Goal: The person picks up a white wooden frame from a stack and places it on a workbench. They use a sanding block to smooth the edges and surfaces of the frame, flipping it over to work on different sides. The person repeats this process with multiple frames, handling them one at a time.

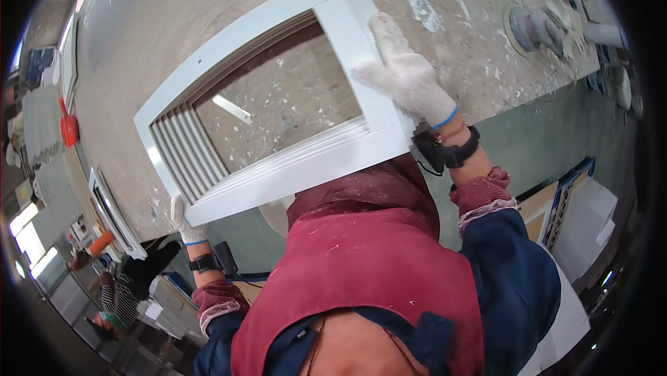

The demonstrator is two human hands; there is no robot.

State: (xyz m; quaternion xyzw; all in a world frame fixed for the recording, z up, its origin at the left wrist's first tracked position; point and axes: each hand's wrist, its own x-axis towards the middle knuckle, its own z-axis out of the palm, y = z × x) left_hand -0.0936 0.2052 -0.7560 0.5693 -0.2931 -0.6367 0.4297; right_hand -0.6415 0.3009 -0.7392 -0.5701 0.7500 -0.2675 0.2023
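Note:
A stack of white window-like frames (264,43), each with one arched long side, lies across the worktable in front of me. The frames' layered edges show inside the opening. My right hand (413,84), in a white knit glove, clasps the right end, its thumb over the top face and its fingers along the outer edge. At the near left corner, my left hand (184,223), gloved the same way, grips the stack with its thumb against the end; its other fingers are mostly hidden. A pale strip (233,109) lies on the table within the opening.
The paint-spattered worktable (118,63) holds a grey round tool with a pale disc (531,31) at right. A red dustpan-like object (69,126) and stacked white panels (42,126) stand at left. A person in a striped top (125,299) is at lower left.

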